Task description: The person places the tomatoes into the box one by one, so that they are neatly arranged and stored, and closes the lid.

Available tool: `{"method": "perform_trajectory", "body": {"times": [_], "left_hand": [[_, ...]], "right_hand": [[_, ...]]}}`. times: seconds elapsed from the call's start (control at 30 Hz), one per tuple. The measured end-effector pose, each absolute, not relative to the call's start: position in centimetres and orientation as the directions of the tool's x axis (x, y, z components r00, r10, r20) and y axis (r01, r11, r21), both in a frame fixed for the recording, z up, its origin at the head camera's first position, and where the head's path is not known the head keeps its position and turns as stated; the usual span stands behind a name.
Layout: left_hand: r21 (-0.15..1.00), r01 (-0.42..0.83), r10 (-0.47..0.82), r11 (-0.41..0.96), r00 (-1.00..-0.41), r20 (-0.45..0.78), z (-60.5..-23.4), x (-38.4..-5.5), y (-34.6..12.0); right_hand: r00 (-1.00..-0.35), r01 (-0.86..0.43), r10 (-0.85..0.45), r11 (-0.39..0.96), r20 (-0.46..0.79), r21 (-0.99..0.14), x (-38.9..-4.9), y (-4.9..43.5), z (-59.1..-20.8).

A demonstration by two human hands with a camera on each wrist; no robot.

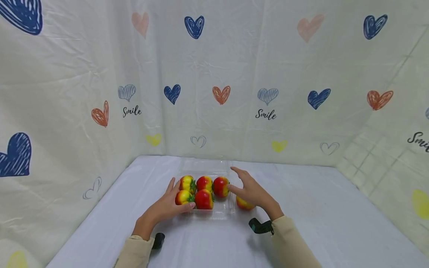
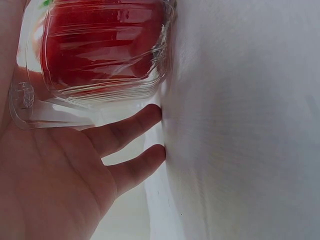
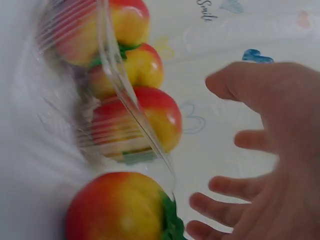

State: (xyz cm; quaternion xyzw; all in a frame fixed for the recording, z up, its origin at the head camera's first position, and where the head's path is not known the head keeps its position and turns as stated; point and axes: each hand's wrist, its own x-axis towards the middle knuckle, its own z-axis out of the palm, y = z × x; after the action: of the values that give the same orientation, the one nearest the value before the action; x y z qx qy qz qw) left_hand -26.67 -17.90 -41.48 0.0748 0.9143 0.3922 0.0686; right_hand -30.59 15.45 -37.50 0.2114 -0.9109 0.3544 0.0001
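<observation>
A clear plastic box (image 1: 219,215) with its lid (image 1: 204,165) folded back holds several red-and-yellow fruits (image 1: 203,199) with green leafy tops. My left hand (image 1: 167,204) rests against the box's left side and front corner, thumb along the front. In the left wrist view, two straight fingers (image 2: 132,172) reach down to the table beside the box. My right hand (image 1: 249,189) hovers above the box's right edge, fingers spread, holding nothing. Partly under it, a loose fruit (image 1: 244,204) lies on the table just right of the box; the right wrist view shows this fruit (image 3: 117,210) outside the clear wall.
A white cloth covers the table (image 1: 311,208). Behind it and along both sides hangs a pale curtain (image 1: 234,59) printed with hearts and the word "Smile". A dark wrist-camera mount (image 1: 260,226) sticks out from the right wrist, and another (image 1: 158,241) from the left.
</observation>
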Motion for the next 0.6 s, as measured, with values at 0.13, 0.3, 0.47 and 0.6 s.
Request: {"method": "perform_trajectory", "body": {"times": [0.13,0.3,0.47,0.6], "left_hand": [[0.722,0.078,0.187,0.687,-0.980,-0.073,-41.5,-26.7,-17.9],[0.720,0.076,0.185,0.690,-0.980,-0.074,-41.4,-26.7,-17.8],[0.722,0.073,0.186,0.688,-0.980,-0.077,-41.5,-26.7,-17.8],[0.721,0.076,0.187,0.689,-0.979,-0.076,-41.6,-26.7,-17.8]], "right_hand": [[-0.908,-0.360,-0.411,0.656,0.086,-0.664,-30.4,16.4,-37.0],[-0.900,-0.325,-0.435,0.661,0.007,-0.676,-30.4,17.5,-36.8],[-0.889,-0.276,-0.451,0.668,-0.081,-0.692,-30.3,18.1,-36.9],[-0.887,-0.243,-0.445,0.680,-0.126,-0.692,-30.4,18.5,-37.0]]}}
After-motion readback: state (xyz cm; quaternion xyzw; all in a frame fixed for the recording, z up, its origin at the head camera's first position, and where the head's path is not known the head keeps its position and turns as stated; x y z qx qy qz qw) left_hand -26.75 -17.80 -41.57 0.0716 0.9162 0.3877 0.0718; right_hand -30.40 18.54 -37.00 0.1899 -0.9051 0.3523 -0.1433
